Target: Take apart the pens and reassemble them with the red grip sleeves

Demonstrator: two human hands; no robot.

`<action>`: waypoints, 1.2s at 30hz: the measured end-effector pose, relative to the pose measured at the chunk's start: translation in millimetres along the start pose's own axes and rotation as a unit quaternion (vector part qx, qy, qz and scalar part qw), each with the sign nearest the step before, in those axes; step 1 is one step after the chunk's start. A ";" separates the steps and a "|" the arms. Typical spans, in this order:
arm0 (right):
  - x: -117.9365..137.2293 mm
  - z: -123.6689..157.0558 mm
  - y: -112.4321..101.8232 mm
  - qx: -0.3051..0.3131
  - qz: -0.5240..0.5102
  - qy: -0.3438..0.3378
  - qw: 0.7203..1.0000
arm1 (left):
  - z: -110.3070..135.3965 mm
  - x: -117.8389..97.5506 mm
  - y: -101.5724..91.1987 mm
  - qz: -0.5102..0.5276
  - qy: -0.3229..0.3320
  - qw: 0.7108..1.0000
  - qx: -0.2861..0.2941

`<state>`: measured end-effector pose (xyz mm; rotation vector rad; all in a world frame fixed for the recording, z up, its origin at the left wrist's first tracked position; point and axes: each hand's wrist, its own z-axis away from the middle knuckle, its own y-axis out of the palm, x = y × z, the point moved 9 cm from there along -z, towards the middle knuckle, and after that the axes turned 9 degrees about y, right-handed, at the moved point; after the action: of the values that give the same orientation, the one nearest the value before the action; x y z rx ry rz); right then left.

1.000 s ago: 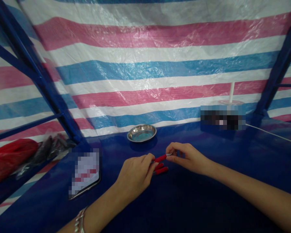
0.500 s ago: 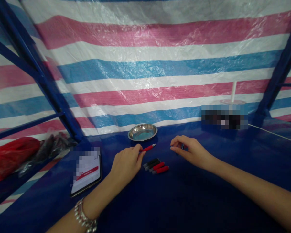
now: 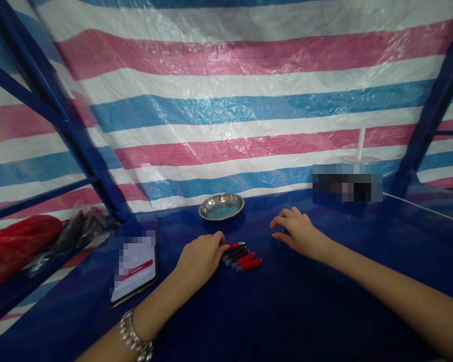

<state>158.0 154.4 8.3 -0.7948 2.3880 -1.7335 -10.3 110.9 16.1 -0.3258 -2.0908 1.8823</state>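
Note:
My left hand (image 3: 204, 256) pinches a red pen (image 3: 235, 246) with a silvery tip between thumb and fingers, low over the blue table (image 3: 287, 311). The pen lies beside a short row of pen-like pieces: black ones (image 3: 235, 255) nearest it, then red ones (image 3: 250, 264), each with a greyish end toward the left. To the right of the row, my right hand (image 3: 296, 231) hovers over the table, thumb and fingers apart. A tiny pale spot shows between its fingers, too small to name. Behind both hands stands a shallow oval metal dish (image 3: 221, 215).
A phone (image 3: 138, 281) with a lit screen lies at left. A red bag (image 3: 22, 246) and dark plastic-wrapped things sit beyond the left edge. At back right are a blurred-out object (image 3: 347, 183), a white post (image 3: 361, 143) and a cord (image 3: 423, 207). Striped sheeting (image 3: 226, 110) closes the back.
My left hand has lowered the red pen toward me, alongside the black pieces. The fingers of my right hand have spread from a near pinch, and that hand has shifted slightly right.

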 end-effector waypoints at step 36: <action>23.7 4.0 -8.8 0.014 -0.156 -0.063 0.986 | 16.6 -67.6 -8.4 0.058 0.212 0.975 0.009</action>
<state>142.2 138.2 20.3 -1.2930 2.2460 -1.7515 46.5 69.8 17.9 -0.7846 -1.7972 1.7041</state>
